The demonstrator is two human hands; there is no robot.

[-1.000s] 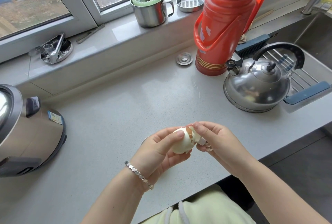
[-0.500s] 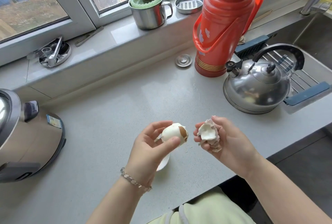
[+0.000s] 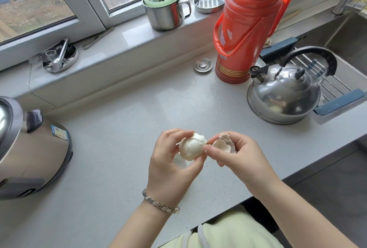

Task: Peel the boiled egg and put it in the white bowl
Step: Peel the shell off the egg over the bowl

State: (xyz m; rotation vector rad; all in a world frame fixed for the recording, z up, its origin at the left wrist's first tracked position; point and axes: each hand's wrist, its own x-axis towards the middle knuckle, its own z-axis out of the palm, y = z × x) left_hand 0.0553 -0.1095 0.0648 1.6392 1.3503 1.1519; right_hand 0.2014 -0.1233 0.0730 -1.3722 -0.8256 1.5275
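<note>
White and soft, the egg (image 3: 192, 147) sits in the left hand's (image 3: 168, 166) fingertips near the counter's (image 3: 111, 148) front edge. Right hand (image 3: 236, 154) clutches shell (image 3: 224, 144). Probably slippery; hold its sides gently.

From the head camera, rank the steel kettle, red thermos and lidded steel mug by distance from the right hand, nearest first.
1. Steel kettle, to the right of the right hand, beyond it.
2. Red thermos, behind the kettle.
3. Lidded steel mug, on the windowsill.

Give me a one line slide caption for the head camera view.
Left hand holds a nearly peeled egg above the white bowl while right hand cups shell pieces.
</note>
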